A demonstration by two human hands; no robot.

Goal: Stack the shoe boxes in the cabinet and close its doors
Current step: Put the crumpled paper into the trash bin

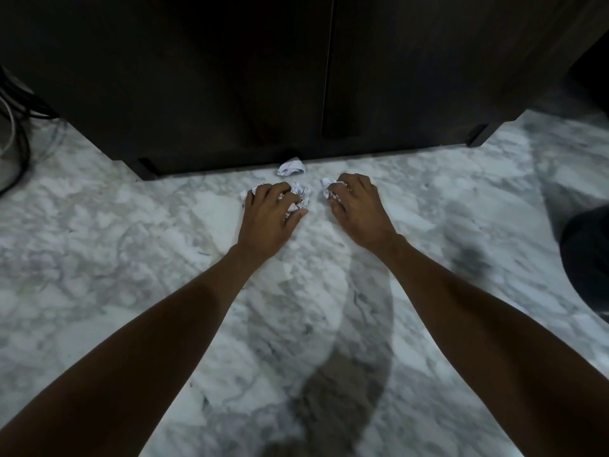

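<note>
1. Left hand (270,209) is down on the marble floor (131,258), fingers curled around a crumpled paper wad (300,198)
2. Right hand (357,206) is just beside it, clutching its own paper ball (330,189)
3. I spot a third loose paper scrap (290,167) lying right at the foot of the cabinet (230,77), apart from both hands
4. Cabinet is dark, straight ahead of me, both doors look closed with a thin seam down the middle
5. Some cables (13,127) on the floor at far left
6. Can't see any shoe boxes from here
</note>
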